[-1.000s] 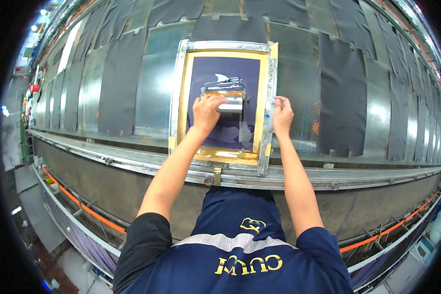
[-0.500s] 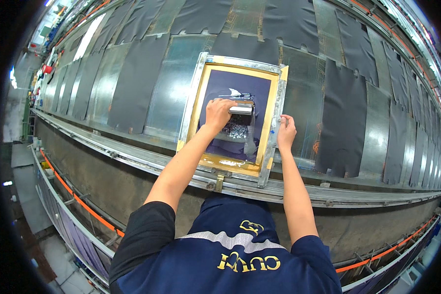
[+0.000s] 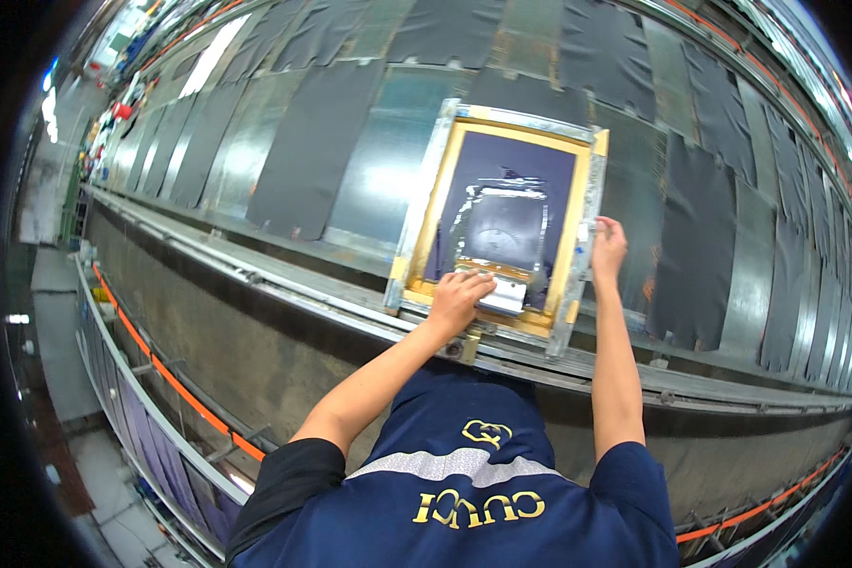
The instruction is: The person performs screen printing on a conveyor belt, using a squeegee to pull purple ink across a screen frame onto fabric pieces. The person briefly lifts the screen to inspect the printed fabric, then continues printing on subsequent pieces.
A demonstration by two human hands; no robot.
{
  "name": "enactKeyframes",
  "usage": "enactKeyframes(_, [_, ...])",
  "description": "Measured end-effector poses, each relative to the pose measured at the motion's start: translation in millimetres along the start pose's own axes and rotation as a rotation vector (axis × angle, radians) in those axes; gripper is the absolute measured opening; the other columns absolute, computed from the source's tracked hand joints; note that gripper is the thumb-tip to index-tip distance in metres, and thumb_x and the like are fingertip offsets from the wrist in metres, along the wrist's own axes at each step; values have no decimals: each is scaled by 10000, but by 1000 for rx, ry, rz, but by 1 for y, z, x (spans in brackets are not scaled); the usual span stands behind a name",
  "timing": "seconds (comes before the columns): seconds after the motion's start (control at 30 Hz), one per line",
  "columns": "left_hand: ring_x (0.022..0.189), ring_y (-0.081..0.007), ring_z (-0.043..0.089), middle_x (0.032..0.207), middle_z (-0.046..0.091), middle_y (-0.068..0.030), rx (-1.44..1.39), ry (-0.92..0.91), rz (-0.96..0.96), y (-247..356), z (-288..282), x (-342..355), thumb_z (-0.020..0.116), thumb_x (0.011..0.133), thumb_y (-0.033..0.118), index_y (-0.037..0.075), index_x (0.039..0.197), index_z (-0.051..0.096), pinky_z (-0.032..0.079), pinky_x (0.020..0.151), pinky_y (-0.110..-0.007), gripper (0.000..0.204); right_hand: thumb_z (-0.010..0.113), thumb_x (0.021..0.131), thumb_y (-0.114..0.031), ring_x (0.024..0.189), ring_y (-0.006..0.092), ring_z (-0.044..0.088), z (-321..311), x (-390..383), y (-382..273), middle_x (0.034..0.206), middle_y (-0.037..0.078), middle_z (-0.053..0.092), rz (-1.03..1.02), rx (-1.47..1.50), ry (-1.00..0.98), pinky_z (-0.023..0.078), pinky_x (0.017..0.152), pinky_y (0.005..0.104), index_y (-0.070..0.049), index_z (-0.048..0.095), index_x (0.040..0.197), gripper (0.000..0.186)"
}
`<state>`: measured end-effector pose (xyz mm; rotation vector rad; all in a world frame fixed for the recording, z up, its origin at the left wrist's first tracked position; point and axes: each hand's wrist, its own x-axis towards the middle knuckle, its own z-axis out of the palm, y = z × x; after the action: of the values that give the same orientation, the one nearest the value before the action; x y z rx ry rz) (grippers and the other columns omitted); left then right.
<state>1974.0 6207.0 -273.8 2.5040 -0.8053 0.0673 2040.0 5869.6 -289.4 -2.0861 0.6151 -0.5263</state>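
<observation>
A screen printing frame [image 3: 432, 180] lies on the long table, its metal rails lined with yellow tape around a dark purple mesh [image 3: 478, 156]. My left hand [image 3: 459, 303] is closed on a silver squeegee [image 3: 505, 295], which rests at the near end of the mesh. Wet, shiny ink [image 3: 506, 227] outlines a squarish patch in the middle of the mesh. At the frame's right rail, my right hand [image 3: 610, 250] has its fingers curled and pinched against the outer edge. Part of the squeegee is hidden under my left fingers.
Dark fabric panels [image 3: 691, 246] lie in rows on the shiny table [image 3: 379, 161]. A metal rail [image 3: 341, 315] runs along the table's near edge, with a brass-coloured bracket [image 3: 470, 346] beside the frame. Orange strips [image 3: 175, 374] run along a lower structure at left.
My left hand has drawn the squeegee from mid-mesh toward me to the near end. The ink there has spread into a smoother patch. My right hand stays at the rail; the view has shifted.
</observation>
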Motion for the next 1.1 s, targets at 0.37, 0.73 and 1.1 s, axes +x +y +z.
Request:
enactKeyframes(0.37, [1294, -229, 618, 1392, 679, 8, 8, -46, -37, -245, -157, -73, 719, 725, 5, 184, 1274, 715, 483, 986, -409, 578, 596, 1044, -247, 934, 296, 723, 241, -103, -186, 986, 176, 748, -1, 70, -7, 531, 847, 419, -69, 720, 1104, 225])
enactKeyframes(0.73, [1224, -223, 652, 1348, 707, 41, 95, 21, -30, -457, -269, -140, 724, 689, -10, 206, 1250, 737, 499, 924, -393, 601, 577, 1052, -208, 729, 264, 663, 450, -194, -301, 814, 144, 706, 128, 156, -55, 505, 716, 410, -49, 687, 1106, 201])
enactKeyframes(1.1, [1205, -206, 673, 1328, 719, 47, 172, 75, 100, -486, -263, -130, 686, 747, -40, 239, 1209, 743, 504, 893, -397, 543, 583, 1037, -201, 753, 300, 694, 470, -191, -288, 869, 176, 732, 122, 62, 18, 520, 737, 426, -58, 696, 1099, 192])
